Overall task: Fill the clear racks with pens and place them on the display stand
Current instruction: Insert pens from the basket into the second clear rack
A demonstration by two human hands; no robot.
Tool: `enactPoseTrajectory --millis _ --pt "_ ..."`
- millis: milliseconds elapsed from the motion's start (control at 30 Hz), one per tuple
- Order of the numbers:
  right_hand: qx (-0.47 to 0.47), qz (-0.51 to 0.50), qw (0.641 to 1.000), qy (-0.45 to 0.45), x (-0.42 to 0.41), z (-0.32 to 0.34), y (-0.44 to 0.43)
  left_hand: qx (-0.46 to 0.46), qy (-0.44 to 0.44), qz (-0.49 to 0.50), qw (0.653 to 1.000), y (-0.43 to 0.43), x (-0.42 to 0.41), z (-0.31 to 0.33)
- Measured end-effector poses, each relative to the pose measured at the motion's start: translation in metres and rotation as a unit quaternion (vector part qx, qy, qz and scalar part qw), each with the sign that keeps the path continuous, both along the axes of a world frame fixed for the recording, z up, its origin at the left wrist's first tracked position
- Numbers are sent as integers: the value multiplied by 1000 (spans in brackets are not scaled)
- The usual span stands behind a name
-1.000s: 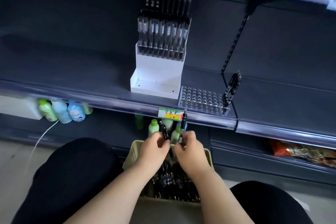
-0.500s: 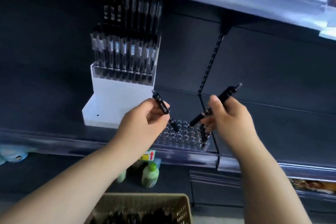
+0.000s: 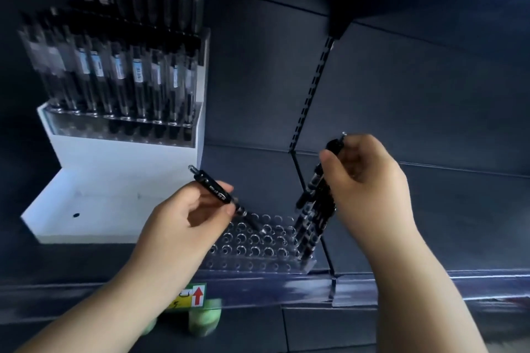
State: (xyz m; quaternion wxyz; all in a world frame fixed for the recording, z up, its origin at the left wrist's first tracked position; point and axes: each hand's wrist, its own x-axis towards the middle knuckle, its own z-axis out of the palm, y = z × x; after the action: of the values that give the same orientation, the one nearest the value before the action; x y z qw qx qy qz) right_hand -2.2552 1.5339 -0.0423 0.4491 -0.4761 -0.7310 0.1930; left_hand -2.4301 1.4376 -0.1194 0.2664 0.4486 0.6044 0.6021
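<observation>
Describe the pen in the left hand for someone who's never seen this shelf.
Find the white display stand on the dark shelf; right of its base lies a clear rack of holes. Over it the left hand pinches one black pen, slanted, tip toward the holes. Unlike the pens clustered at the rack's right end, it is alone.

my left hand (image 3: 183, 218) covers the left end of the rack (image 3: 258, 241); the print on the left pen (image 3: 216, 194) is too small to read; my right hand (image 3: 367, 178) hides part of the right pen (image 3: 317, 178), whose tip is lost among the rack pens (image 3: 312, 223); the stand pens (image 3: 137, 77) are smeared, their top row cut by the edge; the label (image 3: 198, 294) sits half behind my wrist, unreadable; the green bottles (image 3: 205, 321) are just blur.
</observation>
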Motion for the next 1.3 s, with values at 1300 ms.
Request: enactPoseTrajectory --millis 1300 --pt "117 -22 981 -152 -4 -20 7 3 8 -4 1000 1 5 9"
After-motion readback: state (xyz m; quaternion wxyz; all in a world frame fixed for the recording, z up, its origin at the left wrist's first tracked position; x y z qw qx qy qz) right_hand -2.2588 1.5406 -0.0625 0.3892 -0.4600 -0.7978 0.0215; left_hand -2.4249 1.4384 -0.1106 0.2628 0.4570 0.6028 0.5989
